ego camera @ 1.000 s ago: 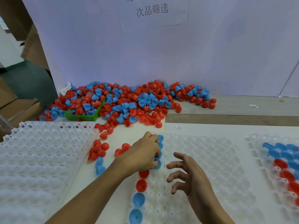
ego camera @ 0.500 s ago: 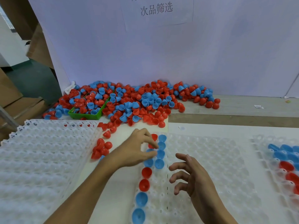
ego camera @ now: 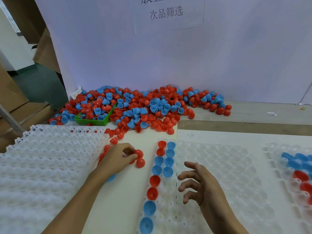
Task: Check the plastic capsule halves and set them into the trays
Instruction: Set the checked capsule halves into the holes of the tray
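A big pile of red and blue capsule halves (ego camera: pixel 143 108) lies against the back wall. The middle white tray (ego camera: pixel 219 174) holds two short columns of red and blue halves along its left edge. My left hand (ego camera: pixel 116 159) rests on the table left of that tray and pinches a red capsule half (ego camera: pixel 138 153) from a small loose cluster; another red half (ego camera: pixel 140 162) lies just below it. My right hand (ego camera: pixel 200 184) hovers over the middle tray with fingers spread, holding nothing.
A stack of empty white trays (ego camera: pixel 50 166) fills the left. A partly filled tray (ego camera: pixel 278 149) sits at the right edge. A green bin (ego camera: pixel 94 121) is buried in the pile. Cardboard boxes (ego camera: pixel 11 92) stand at far left.
My left hand left the top of the tray's columns and moved left to the loose red halves, taking hold of one. A red and a blue half now sit at the column tops.
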